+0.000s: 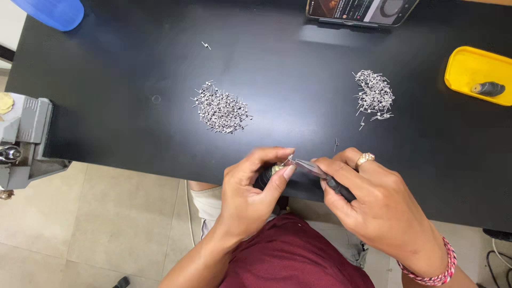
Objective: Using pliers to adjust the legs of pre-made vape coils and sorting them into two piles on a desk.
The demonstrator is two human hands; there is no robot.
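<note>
My left hand (250,192) grips a small dark cylindrical part with a brass-coloured tip (274,170) at the near edge of the black table (133,128). My right hand (368,197), which wears a ring, holds slim metal pliers with dark handles (314,169). The pliers' tip meets the brass tip, where a tiny metal pin sits between my left thumb and forefinger. A heap of small metal pins (220,109) lies beyond my left hand. A second, smaller heap (374,95) lies beyond my right hand.
A yellow tray (472,66) at the right holds one dark cylindrical part (488,89). A phone (360,10) lies at the far edge and a blue object (50,12) at the far left corner. A grey vise (24,141) is clamped at the left. Stray pins (336,144) lie loose.
</note>
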